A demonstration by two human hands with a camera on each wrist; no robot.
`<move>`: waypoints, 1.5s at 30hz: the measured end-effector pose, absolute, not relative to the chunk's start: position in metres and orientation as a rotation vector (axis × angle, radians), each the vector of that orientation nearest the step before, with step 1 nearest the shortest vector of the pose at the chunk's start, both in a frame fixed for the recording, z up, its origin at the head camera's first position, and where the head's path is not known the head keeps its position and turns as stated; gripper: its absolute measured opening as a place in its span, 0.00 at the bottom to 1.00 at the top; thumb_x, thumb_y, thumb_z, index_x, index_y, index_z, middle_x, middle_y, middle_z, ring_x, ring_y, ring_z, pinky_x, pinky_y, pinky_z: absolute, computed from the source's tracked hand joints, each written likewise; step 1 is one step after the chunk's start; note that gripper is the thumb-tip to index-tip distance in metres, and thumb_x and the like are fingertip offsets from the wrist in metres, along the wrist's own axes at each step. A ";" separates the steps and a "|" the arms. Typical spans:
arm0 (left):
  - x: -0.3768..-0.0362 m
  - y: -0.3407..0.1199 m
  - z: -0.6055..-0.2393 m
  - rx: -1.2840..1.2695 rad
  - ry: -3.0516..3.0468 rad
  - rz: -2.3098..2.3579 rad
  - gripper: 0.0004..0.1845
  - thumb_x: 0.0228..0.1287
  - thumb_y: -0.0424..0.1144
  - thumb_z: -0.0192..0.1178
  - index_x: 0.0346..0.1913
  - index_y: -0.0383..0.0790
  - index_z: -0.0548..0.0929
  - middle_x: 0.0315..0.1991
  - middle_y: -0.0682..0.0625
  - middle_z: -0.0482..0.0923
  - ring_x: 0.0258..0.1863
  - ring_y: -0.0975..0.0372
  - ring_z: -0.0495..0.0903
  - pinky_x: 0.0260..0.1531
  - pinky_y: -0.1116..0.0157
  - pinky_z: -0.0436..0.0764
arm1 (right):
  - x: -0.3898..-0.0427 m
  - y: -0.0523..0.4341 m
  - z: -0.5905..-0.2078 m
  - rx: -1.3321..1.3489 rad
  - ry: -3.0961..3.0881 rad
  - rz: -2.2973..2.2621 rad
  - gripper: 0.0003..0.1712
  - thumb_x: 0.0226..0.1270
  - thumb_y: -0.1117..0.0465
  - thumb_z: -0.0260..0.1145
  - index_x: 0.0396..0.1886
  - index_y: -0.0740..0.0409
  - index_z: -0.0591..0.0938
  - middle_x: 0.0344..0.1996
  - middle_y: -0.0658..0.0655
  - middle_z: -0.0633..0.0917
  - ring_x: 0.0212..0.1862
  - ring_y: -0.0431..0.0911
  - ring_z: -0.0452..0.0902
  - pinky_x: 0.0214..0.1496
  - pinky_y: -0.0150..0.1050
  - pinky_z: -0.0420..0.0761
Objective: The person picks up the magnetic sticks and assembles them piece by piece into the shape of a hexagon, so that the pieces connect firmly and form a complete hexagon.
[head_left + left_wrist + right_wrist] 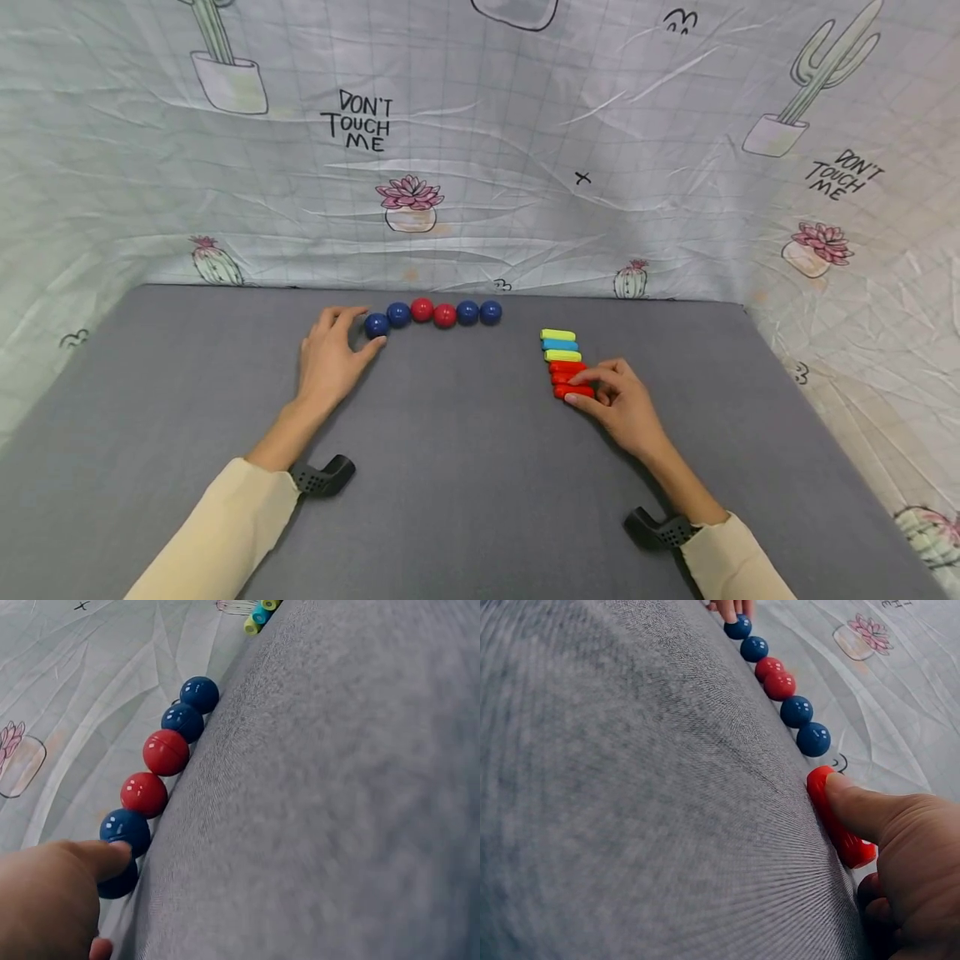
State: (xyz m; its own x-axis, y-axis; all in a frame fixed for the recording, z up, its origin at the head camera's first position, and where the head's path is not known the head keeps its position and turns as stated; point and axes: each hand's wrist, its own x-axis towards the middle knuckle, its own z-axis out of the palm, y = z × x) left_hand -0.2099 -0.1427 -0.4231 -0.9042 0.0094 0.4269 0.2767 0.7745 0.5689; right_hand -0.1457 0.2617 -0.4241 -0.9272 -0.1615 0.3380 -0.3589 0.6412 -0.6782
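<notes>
Head view: left hand [330,358] sits left of centre on the grey table [465,467], fingers curled round the leftmost blue ball [377,325], thumb and forefinger touching it. That ball is the left end of a row of six balls [433,314] across upper centre: blue, blue, red, red, blue, blue, all touching. Right hand [618,400] sits right of centre, thumb and fingers pinching the nearest red peg [573,391], which is the bottom of a stack-like column of pegs [564,360]: yellow-green, blue, yellow-green, then three red, lying side by side. Hands well apart. Cactus-print cloth [480,150] behind and on both sides.
</notes>
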 end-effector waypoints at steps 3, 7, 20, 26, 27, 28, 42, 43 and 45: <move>-0.211 -0.140 -0.421 -0.205 -2.588 -0.878 0.29 0.56 0.48 0.70 0.59 0.42 0.77 0.53 0.37 0.70 0.46 0.42 0.71 0.36 0.48 0.64 | -0.147 0.261 -0.424 0.442 -2.616 1.152 0.13 0.53 0.60 0.76 0.39 0.46 0.85 0.34 0.53 0.71 0.25 0.42 0.62 0.26 0.33 0.65; -0.213 -0.137 -0.420 -0.200 -2.558 -0.851 0.26 0.56 0.50 0.70 0.56 0.44 0.80 0.50 0.39 0.73 0.43 0.44 0.73 0.34 0.49 0.65 | -0.148 0.261 -0.421 0.439 -2.622 1.137 0.14 0.52 0.60 0.76 0.39 0.46 0.85 0.33 0.52 0.70 0.26 0.42 0.62 0.26 0.33 0.64; -0.215 -0.137 -0.420 -0.142 -2.490 -0.940 0.20 0.56 0.44 0.70 0.49 0.36 0.82 0.42 0.39 0.81 0.38 0.45 0.76 0.40 0.48 0.70 | -0.145 0.259 -0.422 0.456 -2.639 1.052 0.14 0.52 0.62 0.76 0.39 0.48 0.85 0.29 0.50 0.68 0.26 0.40 0.62 0.26 0.32 0.64; -0.212 -0.137 -0.419 -0.108 -2.437 -1.052 0.19 0.57 0.41 0.70 0.48 0.35 0.82 0.38 0.40 0.80 0.30 0.51 0.75 0.33 0.53 0.71 | -0.143 0.259 -0.421 0.479 -2.625 1.046 0.14 0.51 0.64 0.76 0.39 0.51 0.84 0.30 0.50 0.69 0.27 0.40 0.64 0.27 0.32 0.65; -0.211 -0.137 -0.418 -0.106 -2.428 -1.074 0.19 0.57 0.41 0.70 0.49 0.35 0.82 0.38 0.40 0.80 0.30 0.52 0.76 0.32 0.55 0.72 | -0.143 0.259 -0.421 0.475 -2.623 1.048 0.14 0.52 0.64 0.76 0.39 0.51 0.84 0.31 0.51 0.69 0.28 0.40 0.65 0.27 0.32 0.65; -0.210 -0.137 -0.416 -0.109 -2.421 -1.100 0.18 0.57 0.41 0.70 0.49 0.35 0.82 0.38 0.41 0.80 0.29 0.53 0.78 0.31 0.57 0.72 | -0.143 0.258 -0.421 0.467 -2.621 1.050 0.14 0.52 0.64 0.76 0.39 0.51 0.84 0.32 0.51 0.69 0.29 0.40 0.65 0.27 0.32 0.66; -0.160 -0.129 -0.389 -0.317 -2.355 -1.899 0.20 0.61 0.36 0.66 0.55 0.37 0.78 0.37 0.42 0.83 0.30 0.53 0.82 0.25 0.69 0.77 | -0.143 0.227 -0.403 0.530 -2.520 1.004 0.17 0.52 0.63 0.76 0.43 0.51 0.83 0.32 0.46 0.80 0.26 0.38 0.70 0.25 0.31 0.70; -0.156 -0.125 -0.389 -0.343 -2.350 -1.939 0.20 0.61 0.35 0.67 0.55 0.36 0.78 0.37 0.42 0.82 0.30 0.55 0.81 0.26 0.69 0.77 | -0.143 0.224 -0.402 0.538 -2.527 1.011 0.17 0.53 0.63 0.75 0.43 0.50 0.83 0.31 0.45 0.80 0.26 0.38 0.69 0.24 0.31 0.70; -0.149 -0.119 -0.389 -0.371 -2.351 -2.001 0.20 0.60 0.34 0.67 0.55 0.36 0.78 0.37 0.43 0.80 0.28 0.59 0.78 0.24 0.70 0.75 | -0.143 0.217 -0.399 0.549 -2.537 1.038 0.16 0.54 0.62 0.75 0.44 0.50 0.83 0.32 0.45 0.81 0.25 0.38 0.70 0.25 0.32 0.70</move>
